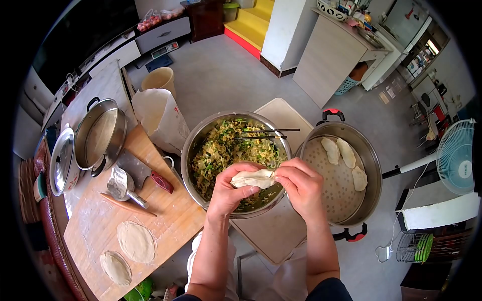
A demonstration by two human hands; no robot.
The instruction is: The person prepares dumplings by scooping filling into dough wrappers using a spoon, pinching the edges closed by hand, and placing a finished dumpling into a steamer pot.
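Note:
Over the near side of a steel bowl (186, 165) of chopped vegetable and egg filling (221, 143), I hold a folded dough dumpling (249, 179). My left hand (224, 193) is wrapped around its left end and underside. The fingers of my right hand (304, 185) pinch its right tip. Two dark chopsticks (271, 137) lie across the filling, sticking out past the right rim. To the right, a steamer pot (372, 175) has three shaped dumplings (346, 153) on its perforated base. Two flat dough wrappers (136, 242) rest on the wooden board (173, 228) at left.
On the board are a tapered rolling pin (128, 205), a metal scoop (119, 184) with flour and a cleaver (133, 168). Beyond them stand a steel pan (120, 125) and a lid (63, 160). A white bag (160, 123) stands behind the board; a fan (454, 158) is far right.

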